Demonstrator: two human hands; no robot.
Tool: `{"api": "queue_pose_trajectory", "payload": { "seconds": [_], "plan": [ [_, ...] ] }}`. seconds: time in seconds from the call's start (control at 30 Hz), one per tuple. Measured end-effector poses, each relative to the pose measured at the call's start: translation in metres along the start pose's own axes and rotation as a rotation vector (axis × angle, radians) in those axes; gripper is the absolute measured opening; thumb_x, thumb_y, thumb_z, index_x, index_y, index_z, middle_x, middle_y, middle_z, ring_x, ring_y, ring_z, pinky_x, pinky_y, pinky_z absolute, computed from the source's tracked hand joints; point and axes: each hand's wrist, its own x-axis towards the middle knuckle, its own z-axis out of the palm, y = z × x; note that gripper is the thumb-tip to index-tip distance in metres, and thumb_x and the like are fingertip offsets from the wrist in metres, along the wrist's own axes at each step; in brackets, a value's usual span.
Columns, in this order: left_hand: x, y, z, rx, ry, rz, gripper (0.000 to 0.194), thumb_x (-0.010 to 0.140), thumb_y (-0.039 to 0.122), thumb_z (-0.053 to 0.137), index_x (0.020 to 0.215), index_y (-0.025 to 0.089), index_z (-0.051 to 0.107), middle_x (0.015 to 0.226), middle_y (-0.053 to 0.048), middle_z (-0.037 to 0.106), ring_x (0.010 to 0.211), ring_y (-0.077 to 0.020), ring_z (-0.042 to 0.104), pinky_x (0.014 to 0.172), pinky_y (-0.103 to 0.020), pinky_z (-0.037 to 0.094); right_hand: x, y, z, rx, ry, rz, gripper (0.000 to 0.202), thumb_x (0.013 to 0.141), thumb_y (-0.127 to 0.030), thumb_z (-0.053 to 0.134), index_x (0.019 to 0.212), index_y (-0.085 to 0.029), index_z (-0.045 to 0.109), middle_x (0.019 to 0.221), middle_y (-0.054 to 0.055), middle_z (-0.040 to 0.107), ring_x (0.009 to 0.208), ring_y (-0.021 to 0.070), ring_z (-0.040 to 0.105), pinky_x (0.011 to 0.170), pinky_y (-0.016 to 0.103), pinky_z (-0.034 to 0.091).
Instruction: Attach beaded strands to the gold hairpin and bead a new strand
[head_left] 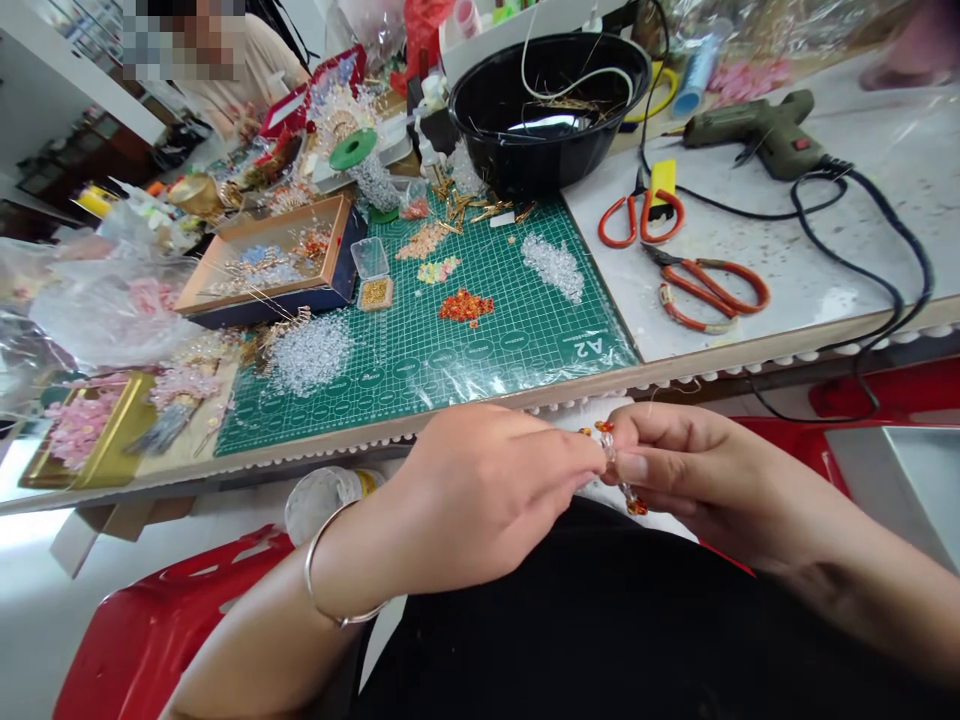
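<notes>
A small beaded piece (635, 503) with orange and clear beads sits between my two hands, just past the table's front edge. My left hand (499, 490), a bracelet on its wrist, closes its fingers on the piece from the left. From the right, my right hand (682, 465) pinches the same piece between thumb and fingers. Beyond them, a green cutting mat (420, 370) carries orange beads (465, 307), clear beads (307, 353), another clear pile (553, 267) and a small box of gold beads (376, 293).
A black bowl (547, 150) stands behind the mat. At right lie orange-handled scissors (645, 218), pliers (712, 290) and a corded glue gun (757, 133). A shallow box (285, 295) and a gold tray (124, 430) are at left. A person (232, 70) is at back left.
</notes>
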Motion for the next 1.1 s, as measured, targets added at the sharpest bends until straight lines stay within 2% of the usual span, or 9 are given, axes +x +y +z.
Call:
{"api": "queue_pose_trajectory", "payload": {
  "seconds": [0.1, 0.2, 0.3, 0.4, 0.53, 0.63, 0.8, 0.93, 1.1],
  "plan": [
    [-0.001, -0.001, 0.003, -0.057, 0.035, -0.03, 0.018, 0.096, 0.014, 0.05, 0.104, 0.018, 0.067, 0.081, 0.0, 0.073, 0.068, -0.0113, 0.062, 0.065, -0.026, 0.043, 0.0, 0.0, -0.001, 0.11, -0.036, 0.024, 0.034, 0.07, -0.042, 0.084, 0.069, -0.017, 0.061, 0.058, -0.004, 0.044, 0.05, 0.0054, 0.028, 0.047, 0.021, 0.019],
    [-0.001, 0.0, 0.009, -0.208, 0.074, -0.178, 0.015, 0.097, 0.02, 0.052, 0.095, 0.018, 0.067, 0.077, 0.001, 0.071, 0.065, -0.011, 0.06, 0.063, -0.025, 0.043, 0.0, -0.001, -0.001, 0.197, -0.083, 0.039, 0.028, 0.071, -0.036, 0.084, 0.072, -0.016, 0.065, 0.061, -0.003, 0.051, 0.046, 0.0023, 0.024, 0.045, 0.02, 0.018],
    [0.0, -0.002, 0.017, -0.556, 0.037, -0.418, 0.014, 0.095, 0.032, 0.057, 0.093, 0.019, 0.061, 0.058, 0.006, 0.051, 0.051, -0.0088, 0.044, 0.049, -0.022, 0.035, -0.001, -0.002, -0.001, 0.245, -0.117, 0.043, 0.025, 0.07, -0.034, 0.085, 0.072, -0.017, 0.067, 0.062, -0.003, 0.056, 0.044, 0.0013, 0.024, 0.045, 0.021, 0.017],
    [0.001, -0.005, 0.023, -0.819, 0.019, -0.522, 0.018, 0.09, 0.035, 0.063, 0.095, 0.02, 0.057, 0.055, 0.01, 0.037, 0.047, -0.0072, 0.032, 0.044, -0.02, 0.028, -0.001, -0.002, 0.0, 0.255, -0.128, 0.055, 0.026, 0.068, -0.035, 0.086, 0.071, -0.017, 0.068, 0.062, -0.002, 0.058, 0.043, 0.0011, 0.023, 0.044, 0.021, 0.013],
    [0.002, -0.006, 0.023, -0.911, -0.041, -0.572, 0.02, 0.085, 0.034, 0.069, 0.087, 0.019, 0.057, 0.055, 0.009, 0.036, 0.047, -0.0059, 0.029, 0.043, -0.019, 0.024, 0.0, -0.003, 0.002, 0.243, -0.167, 0.093, 0.028, 0.065, -0.036, 0.087, 0.069, -0.017, 0.067, 0.059, -0.002, 0.056, 0.044, 0.0021, 0.022, 0.045, 0.021, 0.015],
    [0.003, -0.005, 0.019, -0.895, -0.058, -0.592, 0.021, 0.082, 0.036, 0.072, 0.086, 0.018, 0.063, 0.054, 0.009, 0.036, 0.046, -0.0058, 0.028, 0.042, -0.02, 0.021, 0.001, -0.003, 0.002, 0.222, -0.184, 0.108, 0.029, 0.065, -0.038, 0.087, 0.069, -0.017, 0.067, 0.058, -0.002, 0.054, 0.045, 0.0032, 0.022, 0.045, 0.021, 0.016],
    [0.003, -0.008, 0.014, -0.906, -0.113, -0.477, 0.011, 0.088, 0.019, 0.062, 0.087, 0.015, 0.071, 0.071, 0.0, 0.063, 0.061, -0.0088, 0.05, 0.053, -0.022, 0.037, 0.002, 0.0, 0.0, 0.123, -0.049, 0.02, 0.028, 0.07, -0.038, 0.085, 0.071, -0.017, 0.066, 0.058, -0.002, 0.05, 0.049, 0.0055, 0.029, 0.047, 0.022, 0.019],
    [0.003, -0.011, 0.015, -1.017, -0.117, -0.439, 0.01, 0.086, 0.016, 0.065, 0.082, 0.015, 0.073, 0.068, 0.001, 0.064, 0.058, -0.0071, 0.048, 0.053, -0.021, 0.037, 0.0, 0.001, -0.001, 0.078, -0.014, 0.043, 0.029, 0.071, -0.039, 0.085, 0.072, -0.017, 0.066, 0.058, -0.002, 0.049, 0.052, 0.0072, 0.032, 0.05, 0.024, 0.018],
    [0.002, -0.01, 0.017, -1.04, -0.088, -0.451, 0.011, 0.086, 0.016, 0.065, 0.081, 0.016, 0.074, 0.071, 0.0, 0.066, 0.059, -0.0078, 0.048, 0.053, -0.021, 0.036, -0.001, 0.001, 0.001, 0.091, -0.014, 0.041, 0.028, 0.072, -0.04, 0.084, 0.074, -0.018, 0.067, 0.058, -0.002, 0.05, 0.052, 0.0067, 0.03, 0.051, 0.025, 0.017]
  ]
}}
